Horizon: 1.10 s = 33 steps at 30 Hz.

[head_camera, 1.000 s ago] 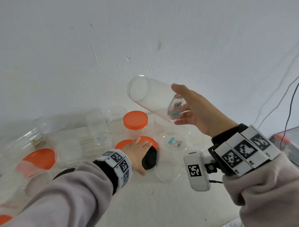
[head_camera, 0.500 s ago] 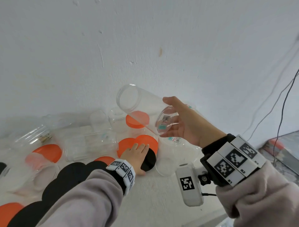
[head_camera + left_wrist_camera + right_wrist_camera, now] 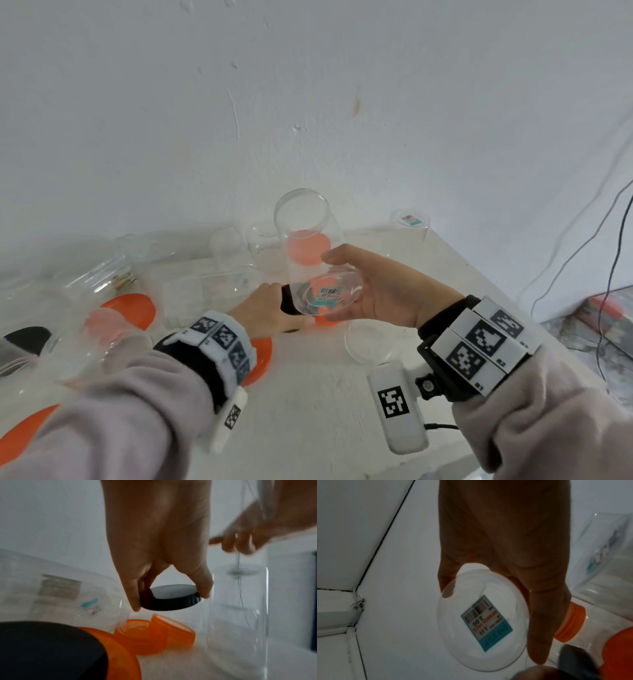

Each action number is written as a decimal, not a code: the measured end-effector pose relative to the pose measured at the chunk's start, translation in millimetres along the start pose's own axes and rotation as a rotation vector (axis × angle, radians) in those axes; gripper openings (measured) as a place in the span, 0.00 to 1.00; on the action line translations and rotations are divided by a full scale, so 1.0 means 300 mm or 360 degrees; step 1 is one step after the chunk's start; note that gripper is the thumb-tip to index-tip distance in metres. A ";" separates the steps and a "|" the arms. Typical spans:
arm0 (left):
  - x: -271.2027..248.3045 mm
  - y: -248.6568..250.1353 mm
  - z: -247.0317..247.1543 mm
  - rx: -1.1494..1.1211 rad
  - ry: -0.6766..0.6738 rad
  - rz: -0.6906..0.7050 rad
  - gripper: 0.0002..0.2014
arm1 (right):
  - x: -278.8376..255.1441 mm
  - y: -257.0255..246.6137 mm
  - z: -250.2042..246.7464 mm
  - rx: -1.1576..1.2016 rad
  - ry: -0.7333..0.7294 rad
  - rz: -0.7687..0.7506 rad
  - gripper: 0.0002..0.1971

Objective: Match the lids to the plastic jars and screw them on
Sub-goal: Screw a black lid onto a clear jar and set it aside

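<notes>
My right hand (image 3: 337,287) grips a clear plastic jar (image 3: 308,236) by its base, in the air, with the open mouth tilted up and away from me. A barcode label (image 3: 485,623) sits on the base, and my fingers (image 3: 539,615) wrap its right side. Just left of the jar's base, my left hand (image 3: 274,305) pinches a black lid (image 3: 171,593) between thumb and fingers. The lid hangs a little above two small orange lids (image 3: 154,632) on the table.
Clear jars (image 3: 99,274) lie in a heap at the left with large orange lids (image 3: 128,308) and another black lid (image 3: 27,337). An orange-capped jar (image 3: 570,622) stands behind. An upturned jar (image 3: 409,222) sits back right. Cables (image 3: 609,274) hang right of the white table (image 3: 308,411).
The right hand has lowered the jar toward me and turned its mouth up and away. The left hand, flat on the black lid before, now pinches it and has lifted it.
</notes>
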<state>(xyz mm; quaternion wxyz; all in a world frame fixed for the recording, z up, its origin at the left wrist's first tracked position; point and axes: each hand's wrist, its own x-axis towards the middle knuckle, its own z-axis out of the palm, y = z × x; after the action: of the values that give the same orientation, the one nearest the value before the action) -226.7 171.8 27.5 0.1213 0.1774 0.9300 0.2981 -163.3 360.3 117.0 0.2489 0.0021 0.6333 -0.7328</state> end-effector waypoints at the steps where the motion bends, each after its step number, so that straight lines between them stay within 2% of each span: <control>1: -0.016 -0.015 -0.032 0.0022 -0.0026 -0.0069 0.25 | 0.001 0.008 0.006 0.0001 -0.0014 -0.0002 0.28; 4: -0.068 -0.069 -0.115 -0.0100 -0.0081 -0.0262 0.28 | 0.010 0.038 0.024 -0.0032 -0.0038 0.0019 0.30; 8: -0.158 -0.131 -0.194 -0.0656 -0.0043 -0.0392 0.37 | 0.033 0.085 0.053 -0.0090 -0.0050 0.0074 0.37; 10: -0.203 -0.140 -0.225 -0.0931 -0.0050 -0.0318 0.27 | 0.051 0.113 0.063 -0.0138 -0.0047 0.0117 0.35; 12: -0.238 -0.145 -0.251 -0.1042 0.0001 -0.0301 0.16 | 0.070 0.146 0.068 -0.0211 -0.0043 0.0182 0.29; 13: -0.249 -0.147 -0.257 -0.1063 0.0043 -0.0308 0.14 | 0.081 0.164 0.069 -0.0271 -0.0031 0.0218 0.26; 16: -0.281 -0.144 -0.253 -0.1043 0.0164 -0.0343 0.27 | 0.117 0.222 0.071 -0.0403 0.0090 0.0278 0.25; 19: -0.302 -0.144 -0.236 -0.0933 0.0214 -0.0326 0.38 | 0.148 0.261 0.059 -0.0464 0.0192 0.0310 0.34; 22: -0.311 -0.131 -0.229 -0.0875 0.0267 -0.0254 0.39 | 0.167 0.284 0.048 -0.0693 0.0111 0.0346 0.43; 24: -0.314 -0.115 -0.229 -0.0830 0.0332 -0.0233 0.41 | 0.182 0.296 0.049 -0.0886 0.0129 0.0279 0.49; 27: -0.319 -0.094 -0.221 -0.0660 0.0433 -0.0214 0.44 | 0.206 0.306 0.051 -0.1112 0.0206 0.0149 0.49; 33: -0.320 -0.057 -0.193 -0.0488 0.0487 -0.0102 0.36 | 0.226 0.326 0.060 -0.1367 0.0229 0.0118 0.55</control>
<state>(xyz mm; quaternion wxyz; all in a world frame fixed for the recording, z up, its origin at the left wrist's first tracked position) -163.2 90.4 74.6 0.0136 0.0799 0.8866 0.4555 -181.2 311.7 8.4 0.2084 -0.0278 0.8959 -0.3914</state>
